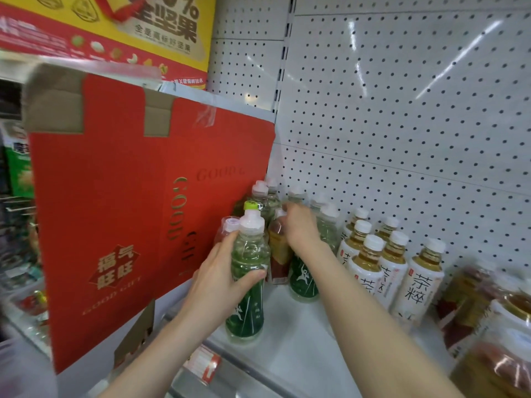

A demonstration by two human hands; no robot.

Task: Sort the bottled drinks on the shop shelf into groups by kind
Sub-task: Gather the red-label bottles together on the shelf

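My left hand (221, 280) grips a green bottle (247, 305) with a white cap near the front of the white shelf (290, 349). My right hand (300, 225) reaches further back and holds the top of a brown-red bottle (278, 254) standing among more green bottles (303, 280). Other green bottles (265, 196) stand behind, one with a yellow-green cap (251, 205). To the right stands a group of white-labelled tea bottles (373, 262) with white caps. At the far right are blurred amber bottles (488, 326).
A large red gift box (129, 214) stands on the shelf directly left of the bottles. White pegboard (402, 124) forms the back wall. A yellow and red box (129, 33) sits on top at upper left. A price tag (204, 363) hangs on the shelf's front edge.
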